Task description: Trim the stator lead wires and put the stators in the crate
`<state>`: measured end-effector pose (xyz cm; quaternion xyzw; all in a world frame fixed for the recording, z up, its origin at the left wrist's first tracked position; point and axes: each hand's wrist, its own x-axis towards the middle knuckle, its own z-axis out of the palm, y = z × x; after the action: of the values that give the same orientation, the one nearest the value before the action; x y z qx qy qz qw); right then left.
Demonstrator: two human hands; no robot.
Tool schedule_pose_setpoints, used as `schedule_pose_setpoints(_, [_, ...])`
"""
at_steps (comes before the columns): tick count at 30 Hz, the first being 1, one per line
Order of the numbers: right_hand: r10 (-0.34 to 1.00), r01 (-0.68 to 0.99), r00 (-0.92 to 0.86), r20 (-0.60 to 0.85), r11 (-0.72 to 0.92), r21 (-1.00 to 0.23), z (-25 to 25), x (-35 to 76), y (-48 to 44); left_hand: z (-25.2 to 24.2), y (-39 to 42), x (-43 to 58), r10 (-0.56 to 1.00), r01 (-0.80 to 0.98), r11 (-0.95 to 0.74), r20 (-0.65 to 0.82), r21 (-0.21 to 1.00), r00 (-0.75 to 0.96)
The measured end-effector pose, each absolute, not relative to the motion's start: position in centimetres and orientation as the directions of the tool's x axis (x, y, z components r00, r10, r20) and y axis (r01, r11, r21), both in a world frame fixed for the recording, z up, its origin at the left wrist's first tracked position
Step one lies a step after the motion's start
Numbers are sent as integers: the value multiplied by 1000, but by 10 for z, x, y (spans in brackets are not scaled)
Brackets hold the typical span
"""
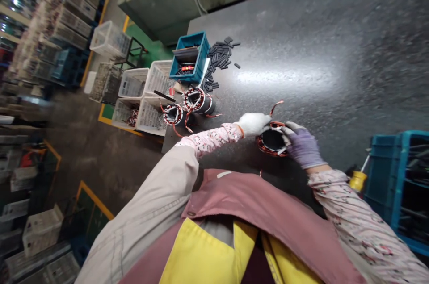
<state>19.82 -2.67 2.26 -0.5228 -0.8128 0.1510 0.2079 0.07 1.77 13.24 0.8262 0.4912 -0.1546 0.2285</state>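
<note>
Your white-gloved left hand (254, 124) and your purple-gloved right hand (304, 146) touch the rim of the wire coil (272, 142) from both sides; whether the fingers are pinched tight can't be told. It sits on the grey table (301, 43), right in front of you. If you push too hard, its wire could bend or get a scratch. The loose wire end (275, 106), poking out past it, could snag your fingers. The coil is round, with red-brown wire, white bits and a dark middle.
</note>
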Motion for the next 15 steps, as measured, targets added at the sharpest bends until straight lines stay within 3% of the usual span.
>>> schedule_pose_setpoints(3, [922, 792, -346, 175, 387, -472, 25, 195, -28, 138, 9, -8, 715, 852, -480, -470, 209, 518])
schedule_pose_setpoints(8, [935, 811, -323, 148, 354, -465, 32, 188, -30, 144, 0, -1, 784, 882, -449, -411, 142, 465])
schedule_pose_setpoints(15, [936, 838, -314, 156, 351, -417, 35, 181, -32, 140, 28, 50, 649, 926, -365, -688, 95, 326])
